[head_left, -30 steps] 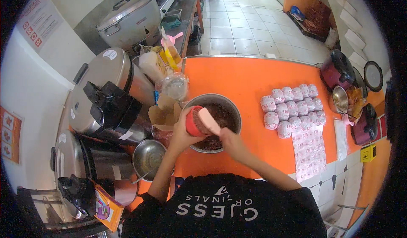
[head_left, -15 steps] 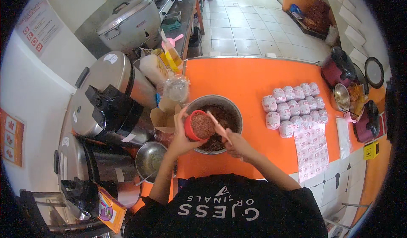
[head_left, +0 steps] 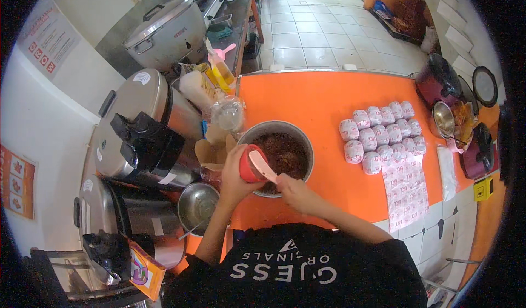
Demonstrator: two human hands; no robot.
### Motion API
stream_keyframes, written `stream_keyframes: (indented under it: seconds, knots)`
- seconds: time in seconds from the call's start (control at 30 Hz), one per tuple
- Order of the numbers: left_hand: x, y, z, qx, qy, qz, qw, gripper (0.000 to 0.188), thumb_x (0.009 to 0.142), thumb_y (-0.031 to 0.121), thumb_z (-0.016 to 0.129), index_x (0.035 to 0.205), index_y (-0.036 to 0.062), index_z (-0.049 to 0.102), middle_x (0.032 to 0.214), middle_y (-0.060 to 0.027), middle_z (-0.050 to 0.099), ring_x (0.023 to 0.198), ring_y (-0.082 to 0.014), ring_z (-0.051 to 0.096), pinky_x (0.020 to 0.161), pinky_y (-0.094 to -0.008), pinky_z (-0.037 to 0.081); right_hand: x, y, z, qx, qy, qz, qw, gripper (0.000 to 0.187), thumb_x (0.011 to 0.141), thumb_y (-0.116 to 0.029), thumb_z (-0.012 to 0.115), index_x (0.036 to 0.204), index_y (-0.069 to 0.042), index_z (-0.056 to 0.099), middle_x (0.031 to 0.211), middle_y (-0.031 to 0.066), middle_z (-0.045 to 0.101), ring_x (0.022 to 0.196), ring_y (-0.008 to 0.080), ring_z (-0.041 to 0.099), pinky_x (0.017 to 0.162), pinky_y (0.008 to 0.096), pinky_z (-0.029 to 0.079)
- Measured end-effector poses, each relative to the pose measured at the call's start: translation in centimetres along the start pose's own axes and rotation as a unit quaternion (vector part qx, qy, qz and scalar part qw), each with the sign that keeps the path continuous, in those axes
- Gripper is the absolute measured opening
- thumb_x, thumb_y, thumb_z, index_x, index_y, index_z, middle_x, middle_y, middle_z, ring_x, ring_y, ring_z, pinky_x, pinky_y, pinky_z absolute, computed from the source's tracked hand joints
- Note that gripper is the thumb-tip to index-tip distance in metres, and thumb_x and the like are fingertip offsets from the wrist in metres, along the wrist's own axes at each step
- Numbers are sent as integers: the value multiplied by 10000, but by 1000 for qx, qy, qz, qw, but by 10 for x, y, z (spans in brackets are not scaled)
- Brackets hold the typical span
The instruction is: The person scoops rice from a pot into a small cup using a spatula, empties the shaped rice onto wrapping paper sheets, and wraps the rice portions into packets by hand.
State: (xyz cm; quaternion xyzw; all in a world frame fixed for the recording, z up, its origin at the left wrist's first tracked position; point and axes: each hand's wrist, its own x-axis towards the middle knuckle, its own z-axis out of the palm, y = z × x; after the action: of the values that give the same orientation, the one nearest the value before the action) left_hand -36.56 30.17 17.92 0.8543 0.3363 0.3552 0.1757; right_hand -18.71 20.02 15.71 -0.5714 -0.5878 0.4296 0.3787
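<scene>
My left hand [head_left: 234, 171] is wrapped round a red cup [head_left: 250, 168] above the left side of a round metal pot [head_left: 308, 143]. A pale pink rice paddle [head_left: 263, 167] is gripped in my right hand [head_left: 299, 194], its flat blade lying across the cup. The blade and the cup's tilt hide most of what the cup holds. Dark brown, crumbly cooked rice [head_left: 287, 154] fills the lower part of the pot.
Several wrapped round bundles [head_left: 382, 136] stand in rows on the orange table [head_left: 318, 97], right, beside a printed paper sheet [head_left: 406, 193]. Big rice cookers [head_left: 137, 97], a steel bowl [head_left: 198, 208] and an open cardboard box [head_left: 207, 153] are left. Dark red cookers [head_left: 436, 83] stand far right.
The paddle has moved left from the cup's right edge to lie over it. The cup has turned, so the brown rice that showed in its mouth is now mostly hidden.
</scene>
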Motion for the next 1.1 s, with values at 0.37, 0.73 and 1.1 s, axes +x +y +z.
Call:
stream_keyframes:
  seconds: [0.37, 0.73, 1.1]
  knots:
    - [-19, -13, 8, -59, 89, -48, 993, 955, 510, 129, 872, 1313, 30, 363, 1268, -155, 369, 1209, -313, 401, 1033, -430, 340, 1, -16, 23, -17, 24, 14, 999, 314, 993, -285, 319, 1018, -23, 491, 775, 325, 593, 772, 512, 588, 695, 598, 454]
    - [-29, 36, -21, -311, 199, -119, 922, 1101, 507, 139, 900, 1399, 52, 261, 1357, -121, 379, 1238, -257, 426, 1042, -391, 361, 34, 14, 4, -238, 105, -169, 951, 283, 943, -288, 510, 1085, -62, 605, 1146, 243, 566, 993, 396, 580, 782, 422, 520]
    - [-5, 136, 54, -401, -92, -64, 909, 1302, 574, 443, 857, 1483, 67, 5, 1521, -176, 160, 1428, -320, 126, 1145, -457, 91, -129, 52, -120, 627, 123, 107, 761, 553, 945, -540, 386, 1316, -142, 481, 1313, 57, 524, 1182, 239, 524, 964, 465, 441]
